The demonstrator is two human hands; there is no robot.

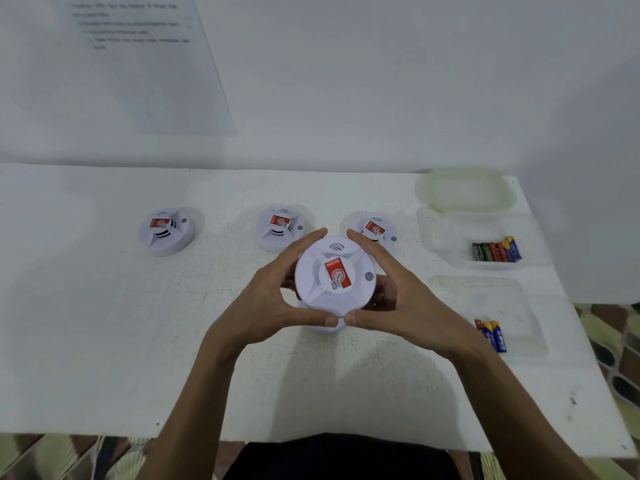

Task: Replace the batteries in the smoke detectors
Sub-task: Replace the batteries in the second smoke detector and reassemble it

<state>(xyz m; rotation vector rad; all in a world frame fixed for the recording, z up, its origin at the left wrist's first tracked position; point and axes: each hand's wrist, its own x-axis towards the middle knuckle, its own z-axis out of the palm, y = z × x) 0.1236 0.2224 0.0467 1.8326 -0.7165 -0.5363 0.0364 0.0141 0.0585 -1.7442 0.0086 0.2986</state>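
I hold a white round smoke detector with a red sticker above the middle of the table. My left hand grips its left side and my right hand grips its right side, thumbs nearly meeting under its near edge. Three more white detectors lie behind it: one at the far left, one just behind my left fingers, one behind my right fingers. Several mixed-colour batteries lie in a clear tray on the right. A few blue-and-yellow batteries lie in a nearer clear tray.
The white table ends at a wall behind and at a front edge close to my body. A clear lid lies at the back right corner. A printed sheet hangs on the wall. Patterned floor shows past the right edge.
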